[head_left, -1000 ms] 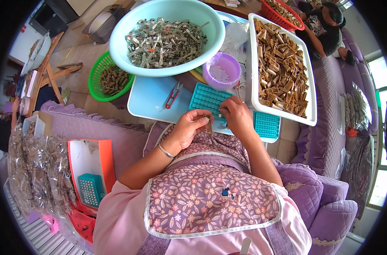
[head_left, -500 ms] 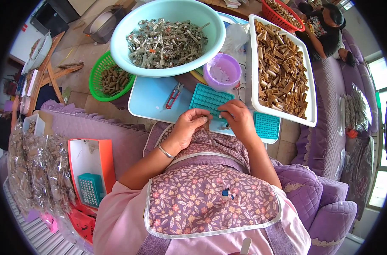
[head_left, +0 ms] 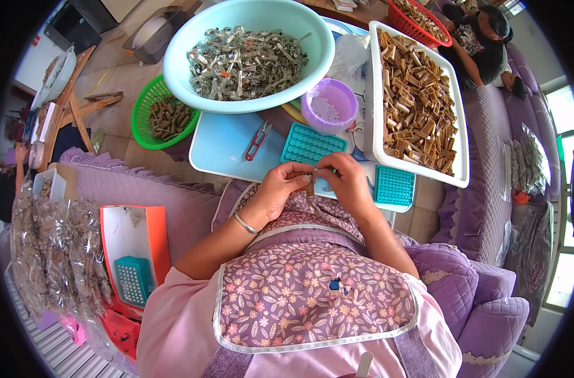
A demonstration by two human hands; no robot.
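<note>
My left hand (head_left: pixel 275 194) pinches a small brown folded piece (head_left: pixel 310 188) upright between thumb and fingertips, above the apron on my lap. At the top of that piece, my right hand (head_left: pixel 348 183) is closed in a pinch; whatever sits between its fingertips is too small to make out. Just beyond my hands lies a teal moulded tray with rows of pockets (head_left: pixel 313 143). A second teal tray (head_left: pixel 394 186) is right of my right hand. Red-handled thread snips (head_left: pixel 258 142) rest on the light-blue tabletop (head_left: pixel 219 146) to the left.
A pale blue basin (head_left: pixel 177 74) of clear-wrapped pieces stands at the back. Beside it are a purple bowl (head_left: pixel 345 101) and a white tray (head_left: pixel 376 135) heaped with brown pieces. A green basket (head_left: pixel 140 120) is at left; another person (head_left: pixel 482 44) sits far right.
My right hand has moved slightly left and up, its fingertips now meeting the top of the brown piece. More of the right-hand teal tray shows. My left hand has stayed nearly in place.
</note>
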